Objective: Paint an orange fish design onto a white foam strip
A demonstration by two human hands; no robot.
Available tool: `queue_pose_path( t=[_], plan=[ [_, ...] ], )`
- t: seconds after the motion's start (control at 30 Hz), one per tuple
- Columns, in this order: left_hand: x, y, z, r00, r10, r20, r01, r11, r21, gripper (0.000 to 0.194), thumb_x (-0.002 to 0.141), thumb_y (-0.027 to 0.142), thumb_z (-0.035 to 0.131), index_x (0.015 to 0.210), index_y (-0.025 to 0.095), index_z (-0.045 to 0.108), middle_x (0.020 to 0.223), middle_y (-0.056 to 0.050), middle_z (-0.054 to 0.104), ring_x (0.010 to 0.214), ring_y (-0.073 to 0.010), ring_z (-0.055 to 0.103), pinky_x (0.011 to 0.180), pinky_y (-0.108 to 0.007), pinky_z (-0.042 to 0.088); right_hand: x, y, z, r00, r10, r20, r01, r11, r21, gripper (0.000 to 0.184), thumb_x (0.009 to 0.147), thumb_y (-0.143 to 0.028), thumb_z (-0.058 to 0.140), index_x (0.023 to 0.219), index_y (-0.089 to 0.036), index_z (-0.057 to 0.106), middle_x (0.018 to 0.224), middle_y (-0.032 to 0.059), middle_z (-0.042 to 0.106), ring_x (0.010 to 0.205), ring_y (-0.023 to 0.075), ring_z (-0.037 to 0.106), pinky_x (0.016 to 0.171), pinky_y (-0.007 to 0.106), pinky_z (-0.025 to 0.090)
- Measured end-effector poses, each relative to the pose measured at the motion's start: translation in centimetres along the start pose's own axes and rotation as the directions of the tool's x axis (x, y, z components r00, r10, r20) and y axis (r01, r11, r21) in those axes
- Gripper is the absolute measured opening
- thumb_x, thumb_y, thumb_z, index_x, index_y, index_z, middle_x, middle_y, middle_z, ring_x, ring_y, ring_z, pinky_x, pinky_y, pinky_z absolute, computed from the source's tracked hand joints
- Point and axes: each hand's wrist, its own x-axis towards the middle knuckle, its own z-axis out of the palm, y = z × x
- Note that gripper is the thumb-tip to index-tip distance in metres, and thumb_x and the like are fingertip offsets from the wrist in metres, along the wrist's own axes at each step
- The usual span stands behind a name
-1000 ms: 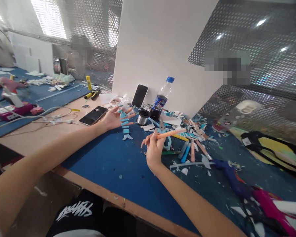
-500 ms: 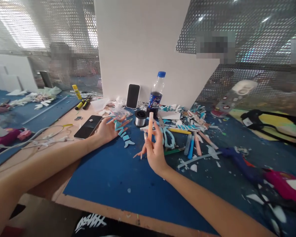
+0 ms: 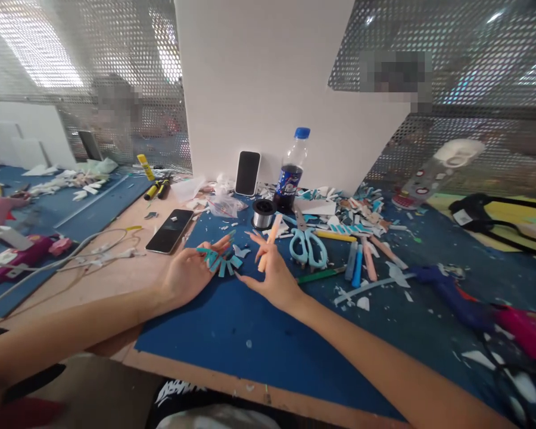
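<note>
My left hand [image 3: 190, 274] is palm up at the middle of the blue mat and holds a turquoise segmented fish figure [image 3: 223, 266] by one end. Its separate pieces fan out to the right, ending in a pale tail piece. Close beside it is my right hand [image 3: 277, 277], with a peach-coloured stick-like tool [image 3: 276, 229] held upright between its fingers. Its thumb and a finger stretch toward the fish's tail end. Behind the right hand lie light blue scissors [image 3: 308, 245], and a spool of silvery wire [image 3: 263, 214] stands beyond the hands.
A phone [image 3: 170, 231] lies at left; another phone [image 3: 248, 173] leans on the white board near a cola bottle [image 3: 290, 176]. Foam scraps [image 3: 357, 208] pile up behind. Coloured sticks [image 3: 357, 265] and a glue gun [image 3: 455, 298] are at right. People sit beyond the mesh.
My left hand has come nearer and turned, so the fish now points right instead of hanging down. My right hand has tilted and moved closer to it, thumb extended, still holding the peach tool.
</note>
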Motion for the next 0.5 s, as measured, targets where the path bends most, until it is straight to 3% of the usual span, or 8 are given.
queue_pose_path(
  t=[0.1, 0.17, 0.33, 0.5],
  plan=[
    [0.4, -0.2, 1.0, 0.999, -0.040, 0.016, 0.039, 0.998, 0.042, 0.007, 0.067, 0.020, 0.051, 0.063, 0.016, 0.055, 0.117, -0.008, 0.061, 0.119, -0.0292, 0.049, 0.095, -0.040, 0.042, 0.1, -0.1, 0.0, 0.993, -0.003, 0.121, 0.015, 0.995, -0.101, 0.031, 0.076, -0.034, 0.061, 0.095, -0.022, 0.038, 0.137, 0.0136, 0.041, 0.138, 0.0302, 0.021, 0.108, 0.065, 0.013],
    [0.8, -0.3, 1.5, 0.998, -0.045, 0.034, 0.042, 0.995, 0.093, 0.006, 0.067, 0.021, 0.052, 0.064, 0.016, 0.055, 0.113, -0.008, 0.063, 0.117, -0.0297, 0.051, 0.094, -0.040, 0.042, 0.0, -0.3, -0.1, 0.988, -0.004, 0.154, 0.031, 0.984, -0.173, 0.031, 0.076, -0.033, 0.059, 0.095, -0.021, 0.037, 0.135, 0.0161, 0.043, 0.138, 0.0301, 0.021, 0.108, 0.066, 0.008],
    [1.5, -0.6, 1.9, 0.998, -0.040, 0.040, 0.031, 0.980, 0.197, 0.008, 0.066, 0.024, 0.053, 0.070, 0.017, 0.055, 0.104, -0.008, 0.066, 0.114, -0.0286, 0.053, 0.094, -0.040, 0.039, -0.2, -0.4, -0.7, 0.992, -0.010, 0.128, 0.045, 0.960, -0.275, 0.031, 0.072, -0.033, 0.059, 0.084, -0.022, 0.032, 0.115, 0.0177, 0.053, 0.129, 0.0323, 0.036, 0.105, 0.063, 0.020],
    [1.3, -0.8, 1.7, 0.997, 0.069, 0.041, -0.079, 0.947, 0.312, 0.008, 0.063, 0.024, 0.055, 0.064, 0.017, 0.053, 0.111, -0.009, 0.064, 0.122, -0.0274, 0.045, 0.093, -0.036, 0.036, -0.5, -0.1, -1.2, 0.992, -0.007, 0.125, 0.047, 0.946, -0.322, 0.035, 0.072, -0.033, 0.059, 0.089, -0.022, 0.031, 0.106, 0.0141, 0.055, 0.111, 0.0314, 0.051, 0.101, 0.061, 0.027]
  ],
)
